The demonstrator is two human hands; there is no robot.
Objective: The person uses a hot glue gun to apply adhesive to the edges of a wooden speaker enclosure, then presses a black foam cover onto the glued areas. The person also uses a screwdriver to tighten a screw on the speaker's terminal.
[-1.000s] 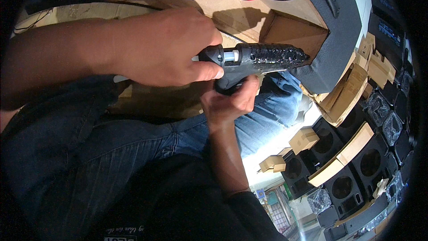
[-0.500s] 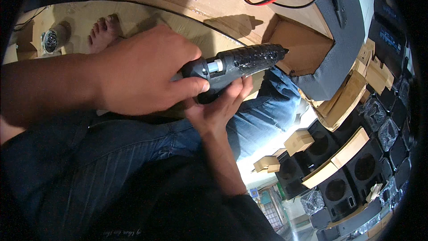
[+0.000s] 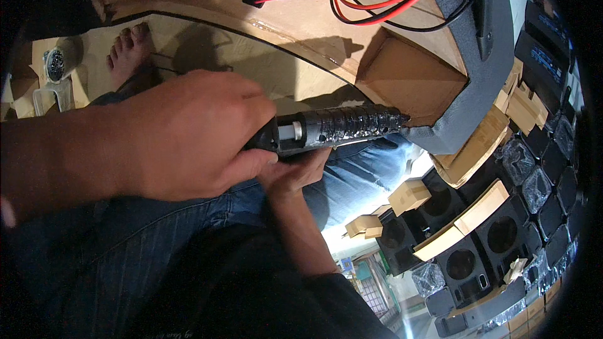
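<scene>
A glue gun point(image 3: 352, 128) and speaker cabinets point(image 3: 482, 256) mark a workshop

Lighting is uneven: the brown panel point(image 3: 295, 25) is warmly lit, with a shadow of the glue gun point(image 3: 361, 127) cast across it. Small glints dot the gun's black casing. White glare burns out a patch beyond the jeans point(image 3: 361, 176), while the dark shirt point(image 3: 251, 282) sinks toward black. Fisheye distortion curves the right side; black vignetting swallows the corners.
</scene>
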